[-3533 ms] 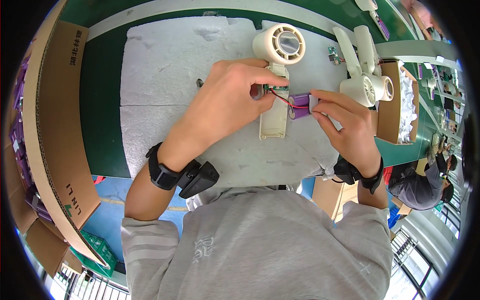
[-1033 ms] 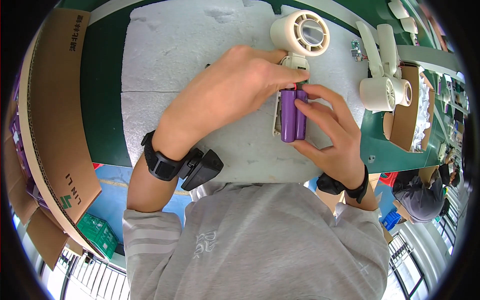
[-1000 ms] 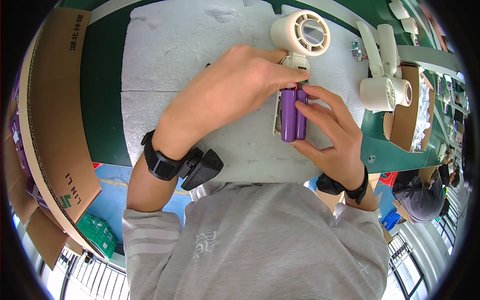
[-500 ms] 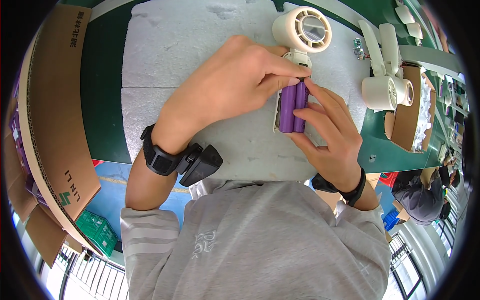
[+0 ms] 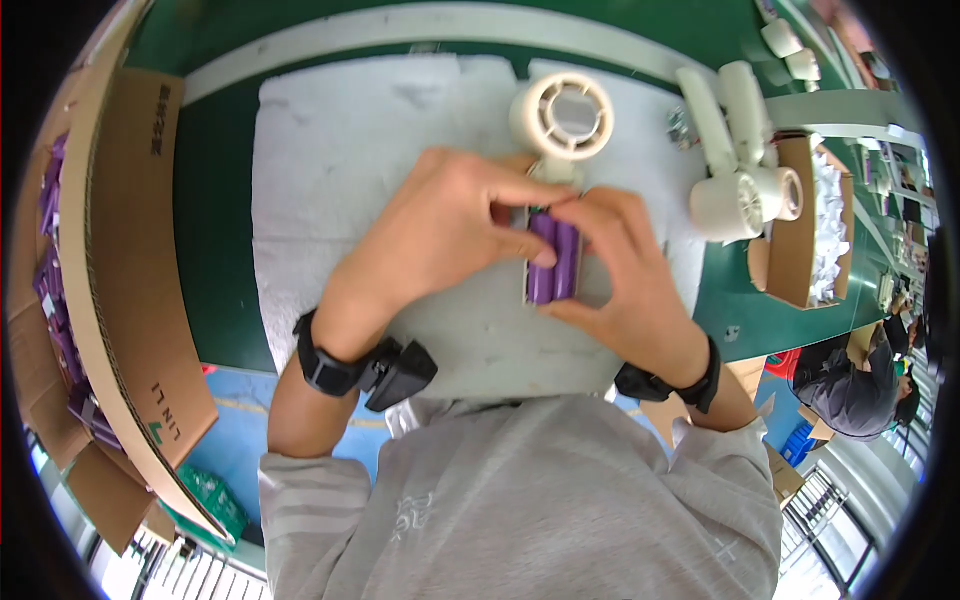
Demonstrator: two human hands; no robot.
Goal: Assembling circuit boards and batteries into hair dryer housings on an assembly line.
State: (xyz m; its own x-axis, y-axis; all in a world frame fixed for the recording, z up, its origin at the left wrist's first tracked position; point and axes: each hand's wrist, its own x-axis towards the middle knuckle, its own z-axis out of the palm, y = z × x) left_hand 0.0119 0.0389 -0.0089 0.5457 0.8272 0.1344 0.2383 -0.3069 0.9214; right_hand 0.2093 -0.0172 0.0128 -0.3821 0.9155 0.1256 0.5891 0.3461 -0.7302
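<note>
Two purple cells (image 5: 555, 258), side by side, lie in the cream handle (image 5: 530, 290) of a small fan (image 5: 562, 112); the left hand (image 5: 440, 235) and right hand (image 5: 620, 265) pinch them from either side, fingertips closed on the pair; under the grip lies a white foam mat (image 5: 340, 170) on a green bench (image 5: 215, 250); well left of the grip stands a brown carton (image 5: 130, 280) with purple cells inside; right of it, more cream fans (image 5: 735, 190) and an open box (image 5: 795, 230) of white parts.
</note>
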